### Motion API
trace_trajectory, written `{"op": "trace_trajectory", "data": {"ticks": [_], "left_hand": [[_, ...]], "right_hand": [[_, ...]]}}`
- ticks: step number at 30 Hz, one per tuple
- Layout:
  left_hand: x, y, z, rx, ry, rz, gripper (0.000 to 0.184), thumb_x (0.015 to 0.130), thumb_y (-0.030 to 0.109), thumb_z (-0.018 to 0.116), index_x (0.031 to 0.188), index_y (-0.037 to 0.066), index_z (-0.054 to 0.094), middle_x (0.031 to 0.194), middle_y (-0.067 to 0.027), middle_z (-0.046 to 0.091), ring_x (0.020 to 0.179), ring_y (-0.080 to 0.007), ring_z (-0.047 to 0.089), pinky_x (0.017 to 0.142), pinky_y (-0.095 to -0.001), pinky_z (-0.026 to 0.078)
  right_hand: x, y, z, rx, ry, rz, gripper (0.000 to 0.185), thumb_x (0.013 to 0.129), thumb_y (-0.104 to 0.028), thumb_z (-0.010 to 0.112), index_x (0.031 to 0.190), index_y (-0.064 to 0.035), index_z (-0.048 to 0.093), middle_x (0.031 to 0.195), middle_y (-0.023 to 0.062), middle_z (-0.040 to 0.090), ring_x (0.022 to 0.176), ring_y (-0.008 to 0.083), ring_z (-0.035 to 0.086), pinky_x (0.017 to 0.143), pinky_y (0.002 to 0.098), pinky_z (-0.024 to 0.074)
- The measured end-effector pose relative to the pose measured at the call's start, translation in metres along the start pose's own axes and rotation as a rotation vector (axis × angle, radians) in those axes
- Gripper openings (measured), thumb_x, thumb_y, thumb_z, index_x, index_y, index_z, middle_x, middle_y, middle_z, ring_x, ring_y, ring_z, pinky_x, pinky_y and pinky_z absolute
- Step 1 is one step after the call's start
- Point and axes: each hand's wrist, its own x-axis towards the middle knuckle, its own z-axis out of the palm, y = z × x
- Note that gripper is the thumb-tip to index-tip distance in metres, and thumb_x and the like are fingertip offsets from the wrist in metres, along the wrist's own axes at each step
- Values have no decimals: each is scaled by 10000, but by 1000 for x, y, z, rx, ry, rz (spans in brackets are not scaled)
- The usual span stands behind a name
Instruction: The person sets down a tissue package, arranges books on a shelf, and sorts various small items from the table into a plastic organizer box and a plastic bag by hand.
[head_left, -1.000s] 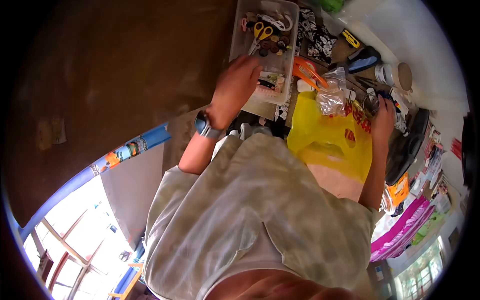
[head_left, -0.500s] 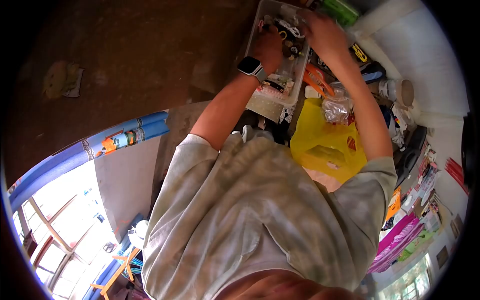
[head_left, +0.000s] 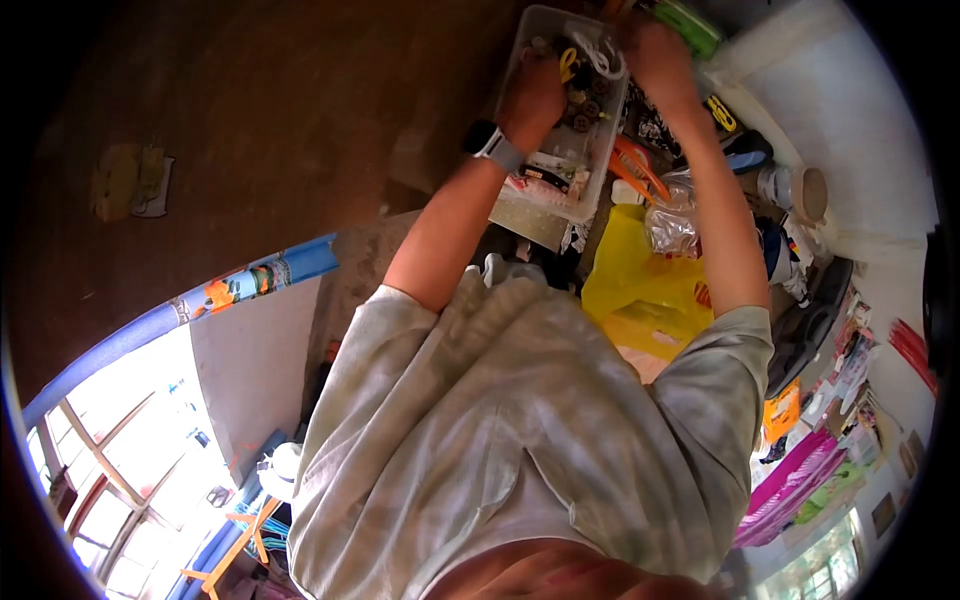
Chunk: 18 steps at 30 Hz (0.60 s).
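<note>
A clear plastic box (head_left: 603, 165) holds scissors with a yellow handle (head_left: 568, 66), a white cable (head_left: 598, 52), dark round buttons (head_left: 583, 112) and small packets (head_left: 545, 178). My left hand (head_left: 532, 100), with a watch on the wrist, reaches over the box's left side beside the scissors; its fingertips are hard to make out. My right hand (head_left: 660, 62) is at the box's upper right edge, smeared by motion, and what it may hold cannot be seen.
An orange-handled tool (head_left: 637, 165), a clear plastic wrapper (head_left: 672, 225) and a yellow bag (head_left: 640, 285) lie right of and below the box. Farther right are a yellow cutter (head_left: 720, 113), a glass jar (head_left: 775, 186) and a black case (head_left: 812, 315). A brown surface (head_left: 250, 120) fills the left.
My right hand has moved from the clutter on the right up to the box's upper right edge. My left hand has moved up over the box, beside the scissors.
</note>
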Motion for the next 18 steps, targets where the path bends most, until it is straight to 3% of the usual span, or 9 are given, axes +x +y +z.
{"op": "trace_trajectory", "data": {"ticks": [2, 4, 6, 7, 9, 12, 14, 16, 18], "left_hand": [[7, 2, -8, 56, 69, 59, 176, 846, -41, 536, 1018, -73, 548, 952, -289, 619, 775, -440, 650, 686, -469, 551], [28, 19, -37, 105, 141, 135, 168, 868, -56, 509, 1034, -80, 522, 936, -268, 618, 767, -398, 671, 674, -439, 565], [40, 42, -77, -89, -14, -247, 232, 974, 118, 503, 1114, -66, 477, 946, -231, 575, 841, -388, 559, 721, -434, 458], [39, 45, -88, -91, -19, -244, 232, 974, 118, 503, 1114, -66, 477, 946, -231, 575, 841, -388, 559, 721, -434, 458], [37, 47, -101, -539, -144, -351, 193, 966, 99, 509, 1095, -44, 485, 932, -223, 549, 816, -370, 545, 712, -404, 456], [20, 45, -93, -736, -139, -465, 243, 943, 30, 521, 1169, -47, 475, 964, -207, 654, 861, -301, 701, 736, -385, 590], [6, 49, -97, -852, -176, -561, 248, 962, 32, 503, 1193, -40, 447, 970, -185, 644, 885, -265, 700, 743, -363, 595], [-4, 51, -104, -968, -212, -658, 253, 982, 34, 484, 1217, -33, 419, 977, -163, 635, 909, -228, 700, 750, -341, 600], [-12, 50, -109, -1092, -246, -683, 234, 968, 38, 495, 1186, -36, 450, 1004, -152, 628, 872, -229, 695, 781, -351, 597]], "right_hand": [[-10, 11, -7, 419, 344, -203, 151, 891, -10, 566, 980, 63, 665, 944, 248, 648, 894, 359, 621, 759, 442, 493], [-17, 14, -13, 365, 292, -220, 168, 936, -3, 521, 1044, 35, 643, 980, 253, 618, 851, 370, 602, 740, 460, 478], [-23, 14, -9, 408, 404, -231, 160, 963, -11, 489, 1074, 19, 602, 949, 226, 591, 814, 366, 582, 726, 478, 461], [-22, 15, -9, 375, 497, -259, 160, 980, 0, 439, 1070, 1, 571, 895, 195, 562, 788, 334, 571, 714, 455, 457], [-29, 17, -21, 532, 406, -190, 161, 976, 10, 428, 1062, -2, 564, 880, 182, 550, 806, 313, 573, 710, 432, 459], [-47, 18, -26, 711, 301, -145, 149, 962, 20, 436, 1059, -24, 541, 878, 156, 538, 790, 269, 550, 694, 387, 452], [-52, 26, -11, 739, 284, -169, 147, 950, 21, 456, 1063, -42, 526, 890, 142, 539, 756, 245, 525, 682, 365, 444], [-59, 33, 13, 729, 256, -368, 215, 945, -80, 538, 1159, -58, 533, 1000, 116, 687, 890, 241, 699, 736, 339, 524], [-77, 24, 18, 692, 200, -334, 170, 934, -42, 515, 1102, -61, 530, 965, 93, 690, 835, 197, 689, 714, 327, 514]]}}
